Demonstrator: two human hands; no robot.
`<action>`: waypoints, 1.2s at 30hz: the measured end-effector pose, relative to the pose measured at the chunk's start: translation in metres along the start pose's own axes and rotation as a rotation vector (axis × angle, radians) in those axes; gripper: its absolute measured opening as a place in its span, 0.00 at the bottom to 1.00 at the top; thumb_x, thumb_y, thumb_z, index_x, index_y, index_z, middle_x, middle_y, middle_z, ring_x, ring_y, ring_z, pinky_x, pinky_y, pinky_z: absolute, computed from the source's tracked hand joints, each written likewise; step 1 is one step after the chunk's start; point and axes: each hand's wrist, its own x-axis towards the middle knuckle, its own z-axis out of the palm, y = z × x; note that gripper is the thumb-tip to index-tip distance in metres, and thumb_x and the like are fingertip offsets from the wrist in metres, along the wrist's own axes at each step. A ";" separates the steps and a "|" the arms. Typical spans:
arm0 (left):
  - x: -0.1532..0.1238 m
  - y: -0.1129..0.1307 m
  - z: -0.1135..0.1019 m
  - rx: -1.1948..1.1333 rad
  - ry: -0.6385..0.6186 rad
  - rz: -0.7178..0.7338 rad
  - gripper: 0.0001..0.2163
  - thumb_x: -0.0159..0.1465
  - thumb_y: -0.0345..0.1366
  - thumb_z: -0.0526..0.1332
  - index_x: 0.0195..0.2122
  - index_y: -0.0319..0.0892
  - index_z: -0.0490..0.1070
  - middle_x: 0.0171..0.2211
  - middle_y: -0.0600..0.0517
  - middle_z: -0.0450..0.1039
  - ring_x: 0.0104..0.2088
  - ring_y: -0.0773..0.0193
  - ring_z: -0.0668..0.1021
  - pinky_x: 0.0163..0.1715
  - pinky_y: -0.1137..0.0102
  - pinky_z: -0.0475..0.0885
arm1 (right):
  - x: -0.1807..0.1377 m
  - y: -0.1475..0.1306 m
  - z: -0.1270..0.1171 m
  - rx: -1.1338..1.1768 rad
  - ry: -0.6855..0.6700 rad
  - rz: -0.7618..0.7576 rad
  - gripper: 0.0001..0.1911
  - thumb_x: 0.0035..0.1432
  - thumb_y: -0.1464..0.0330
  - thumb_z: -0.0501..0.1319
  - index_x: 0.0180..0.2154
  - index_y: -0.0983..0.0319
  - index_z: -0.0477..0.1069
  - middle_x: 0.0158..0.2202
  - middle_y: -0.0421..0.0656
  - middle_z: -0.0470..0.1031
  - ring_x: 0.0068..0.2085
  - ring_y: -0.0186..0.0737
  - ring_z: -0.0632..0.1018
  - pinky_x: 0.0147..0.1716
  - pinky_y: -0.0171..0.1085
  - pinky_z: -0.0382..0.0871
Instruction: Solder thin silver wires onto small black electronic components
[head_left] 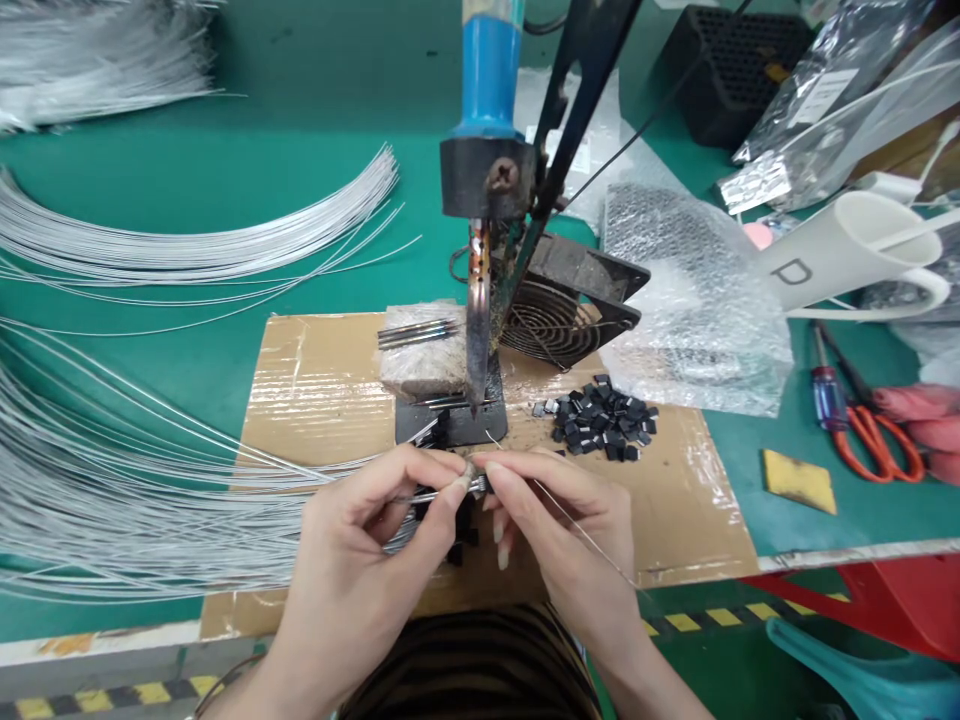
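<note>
My left hand (367,530) and my right hand (559,530) meet over the near edge of a cardboard sheet (315,390). Both pinch a small dark part (477,484) between their fingertips. A bundle of thin white wires (135,500) runs from the left into my left hand. A fine bare wire (577,530) trails across my right hand. Just beyond them a mounted soldering iron (478,330) with a blue handle points down at a black base (450,420). A pile of small black parts (600,418) lies to the right of it.
A black fan (570,300) sits behind the iron. Bubble wrap (690,300) lies at the right, with a white cup (847,250), red-handled scissors (874,445) and a yellow sponge (799,480). More white wires (187,240) curve across the green table at the left.
</note>
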 end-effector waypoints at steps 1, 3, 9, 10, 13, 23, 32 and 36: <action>0.001 0.000 0.001 -0.008 0.005 -0.003 0.05 0.66 0.32 0.67 0.32 0.46 0.80 0.36 0.55 0.84 0.30 0.69 0.81 0.29 0.80 0.74 | 0.000 0.000 0.000 -0.005 -0.001 -0.002 0.07 0.67 0.67 0.69 0.42 0.51 0.87 0.30 0.38 0.79 0.23 0.27 0.76 0.20 0.25 0.73; 0.002 0.000 0.001 -0.020 0.011 -0.008 0.05 0.66 0.32 0.68 0.32 0.45 0.80 0.36 0.55 0.84 0.31 0.69 0.81 0.29 0.79 0.75 | -0.001 0.001 -0.002 -0.044 0.000 -0.022 0.07 0.67 0.66 0.69 0.43 0.51 0.87 0.30 0.38 0.78 0.23 0.28 0.75 0.20 0.26 0.72; 0.006 0.000 0.002 0.001 0.015 -0.032 0.06 0.67 0.32 0.67 0.31 0.43 0.79 0.36 0.52 0.84 0.30 0.68 0.80 0.29 0.78 0.73 | -0.006 -0.001 -0.007 -0.287 0.032 -0.158 0.20 0.79 0.62 0.49 0.56 0.54 0.79 0.30 0.38 0.68 0.26 0.33 0.70 0.26 0.34 0.68; 0.008 0.000 0.003 0.007 0.023 -0.030 0.06 0.67 0.32 0.66 0.31 0.43 0.79 0.36 0.52 0.84 0.30 0.69 0.79 0.28 0.78 0.72 | -0.007 -0.002 -0.008 -0.303 0.031 -0.157 0.20 0.79 0.62 0.48 0.58 0.54 0.76 0.30 0.37 0.69 0.25 0.33 0.70 0.26 0.34 0.67; 0.012 0.002 0.004 0.029 0.044 -0.021 0.06 0.66 0.32 0.67 0.30 0.42 0.79 0.35 0.53 0.83 0.26 0.71 0.76 0.25 0.78 0.69 | -0.008 -0.005 -0.008 -0.377 0.035 -0.171 0.18 0.78 0.65 0.50 0.62 0.53 0.70 0.30 0.37 0.76 0.26 0.35 0.74 0.28 0.36 0.69; 0.022 0.003 0.006 0.077 0.063 0.002 0.06 0.67 0.33 0.66 0.31 0.43 0.78 0.36 0.53 0.84 0.31 0.69 0.80 0.30 0.77 0.72 | -0.003 -0.006 -0.010 -0.647 0.042 -0.346 0.06 0.70 0.73 0.58 0.45 0.56 0.71 0.31 0.36 0.75 0.28 0.32 0.75 0.29 0.31 0.70; 0.027 0.006 0.006 0.117 0.103 0.007 0.06 0.66 0.34 0.67 0.31 0.44 0.78 0.35 0.52 0.83 0.32 0.65 0.81 0.28 0.75 0.72 | 0.006 -0.007 -0.011 -0.406 0.045 -0.306 0.08 0.69 0.75 0.62 0.36 0.57 0.70 0.51 0.45 0.79 0.54 0.44 0.81 0.56 0.44 0.75; 0.029 0.008 0.005 0.118 0.119 0.008 0.04 0.65 0.33 0.67 0.31 0.44 0.78 0.36 0.52 0.83 0.33 0.65 0.81 0.27 0.75 0.72 | 0.010 -0.014 -0.010 -0.295 0.034 -0.211 0.10 0.69 0.73 0.62 0.34 0.57 0.69 0.53 0.45 0.83 0.56 0.46 0.83 0.59 0.48 0.75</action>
